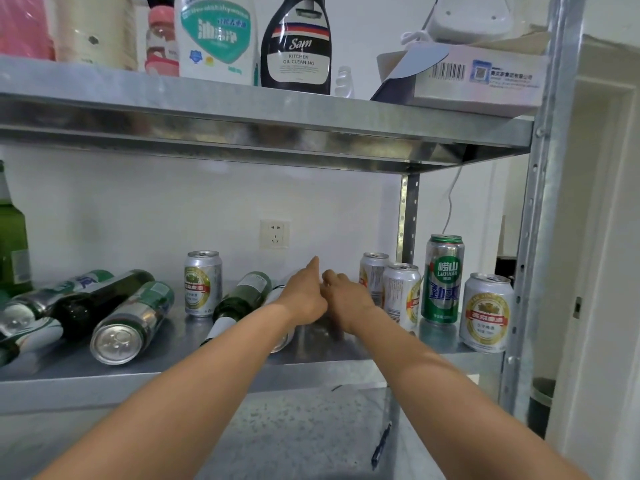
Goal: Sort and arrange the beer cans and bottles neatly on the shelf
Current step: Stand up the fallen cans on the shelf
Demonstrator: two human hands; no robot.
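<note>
**A:** Where are the hands?

**B:** Both reach over the grey metal shelf, side by side, knuckles about touching. The left hand stretches its forefinger toward twelve o'clock, and its other fingers bend under, out of sight. The right hand shows only its back, fingers curled downward. Whether either holds anything, I cannot tell.

**A:** And the beer?

**B:** At nine o'clock of the hands a dark green glass bottle lies on its side. A lying silver can is partly hidden under the left forearm. Further toward nine stands a short silver can with a gold-and-red label. Past it is a green-and-silver can lying end-on, touching a black glass bottle that also lies flat. A light green bottle stands upright at the far edge.

**A:** At three o'clock?

**B:** Upright cans: two slim silver cans just behind the right hand, a tall green Laoshan can, and a squat silver can with a gold emblem nearest the front edge.

**A:** Twelve?

**B:** A white wall socket.
</note>
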